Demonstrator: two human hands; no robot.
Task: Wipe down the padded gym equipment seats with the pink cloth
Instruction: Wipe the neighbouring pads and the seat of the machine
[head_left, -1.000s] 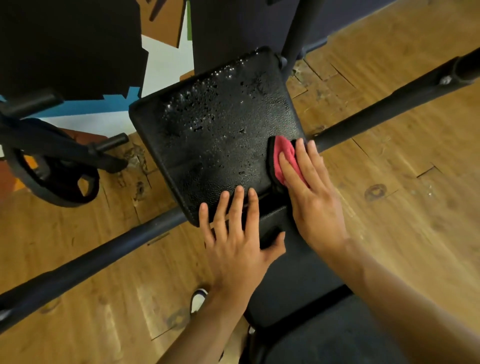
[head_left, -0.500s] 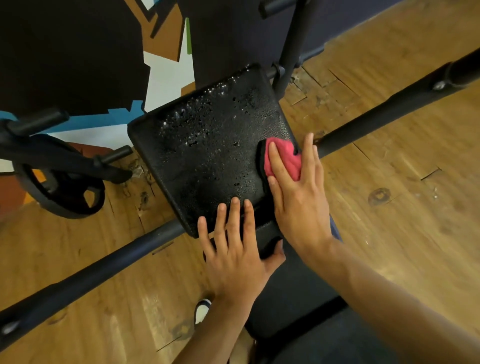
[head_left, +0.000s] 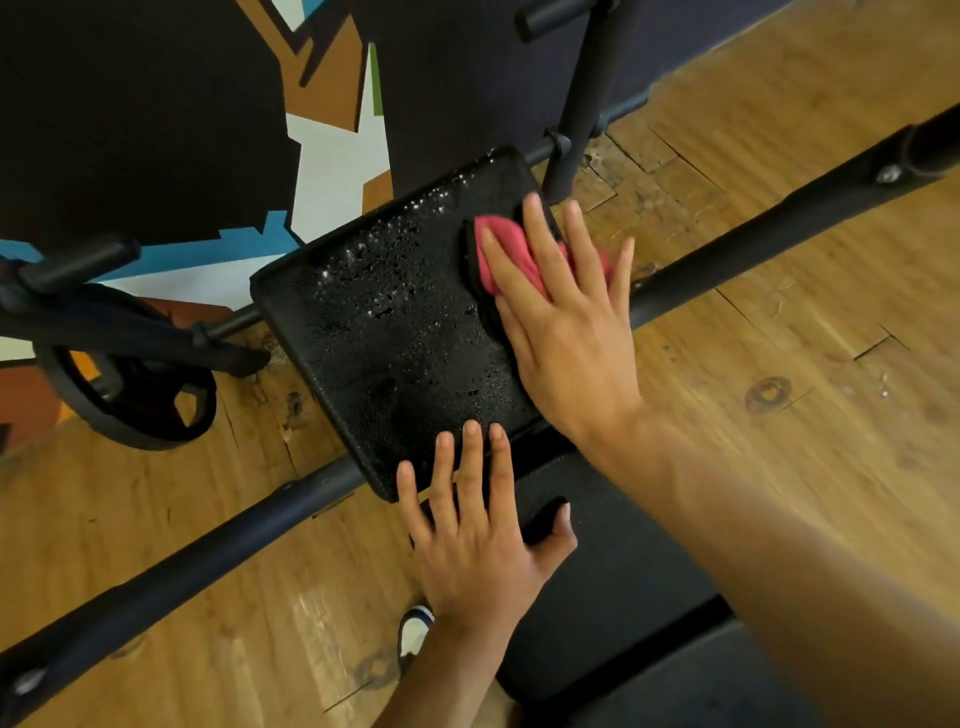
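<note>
A black padded seat fills the middle of the head view, with water droplets across its far and middle part. My right hand lies flat with spread fingers on the pink cloth, pressing it against the pad's far right edge. My left hand rests flat on the pad's near edge, fingers together on the pad and thumb on the lower black pad behind it.
A long black bar runs diagonally under the seat across the wooden floor. A weight plate and frame tubes stand at left, an upright post at the pad's far corner. A shoe shows below.
My right hand has slid the pink cloth up the pad's right side, from the near right edge toward the far right corner. My left hand has stayed on the near edge.
</note>
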